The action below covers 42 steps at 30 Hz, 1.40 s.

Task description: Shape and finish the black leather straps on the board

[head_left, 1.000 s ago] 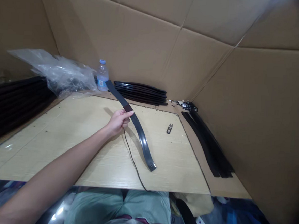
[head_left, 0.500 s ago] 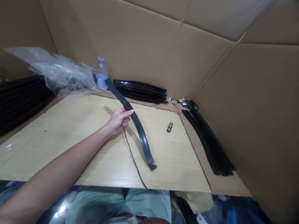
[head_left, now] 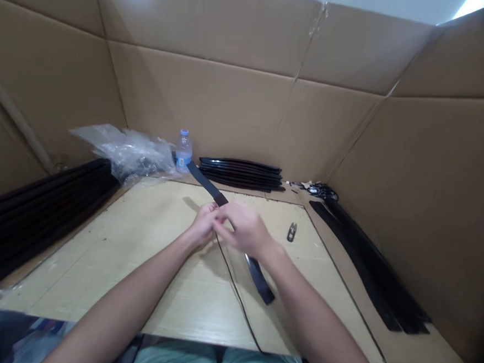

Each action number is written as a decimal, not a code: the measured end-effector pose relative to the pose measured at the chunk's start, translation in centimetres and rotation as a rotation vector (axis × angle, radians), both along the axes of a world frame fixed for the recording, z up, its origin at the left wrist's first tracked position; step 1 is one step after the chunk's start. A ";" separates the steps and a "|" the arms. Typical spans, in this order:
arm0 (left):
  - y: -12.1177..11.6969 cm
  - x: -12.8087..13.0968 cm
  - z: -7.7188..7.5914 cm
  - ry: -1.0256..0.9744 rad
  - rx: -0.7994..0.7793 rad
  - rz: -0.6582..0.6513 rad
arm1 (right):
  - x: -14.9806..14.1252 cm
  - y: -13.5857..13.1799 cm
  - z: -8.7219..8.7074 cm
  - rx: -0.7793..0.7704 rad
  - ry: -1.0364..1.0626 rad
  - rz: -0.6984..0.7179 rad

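Observation:
A long black curved strip (head_left: pixel 205 182) runs from the back of the table toward me, its near end (head_left: pixel 263 287) resting on the wood. My left hand (head_left: pixel 202 229) is closed on the strip about midway along. My right hand (head_left: pixel 244 230) has come in from the right and its fingers pinch at the same spot, touching the left hand. A thin black cord (head_left: pixel 238 297) trails from the hands down over the table's front edge. What the right fingers pinch is blurred.
Small snips (head_left: pixel 291 232) lie right of the hands. A stack of black strips (head_left: pixel 242 173) and a water bottle (head_left: pixel 183 151) stand at the back, crumpled plastic (head_left: pixel 128 151) back left, more black strips (head_left: pixel 36 217) far left and along the right (head_left: pixel 369 265). Cardboard walls enclose the table (head_left: pixel 107 260).
My right hand has entered and joined the left on the strip. The camera has tilted up, so everything sits lower in view.

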<state>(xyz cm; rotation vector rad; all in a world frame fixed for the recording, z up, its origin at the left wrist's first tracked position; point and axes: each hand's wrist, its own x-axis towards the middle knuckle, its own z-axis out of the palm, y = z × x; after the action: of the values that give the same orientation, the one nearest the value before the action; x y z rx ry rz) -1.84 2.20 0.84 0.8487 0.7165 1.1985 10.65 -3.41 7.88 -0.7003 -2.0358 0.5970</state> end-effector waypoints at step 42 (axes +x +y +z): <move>0.0 -0.6 0.6 0.121 0.125 0.083 | 5.5 2.5 -5.4 -1.304 0.347 0.417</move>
<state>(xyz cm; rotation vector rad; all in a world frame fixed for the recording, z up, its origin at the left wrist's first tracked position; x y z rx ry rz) -2.47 2.17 1.44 1.0100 0.7871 1.2842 16.16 -0.87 2.53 -0.7676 -1.2625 2.1853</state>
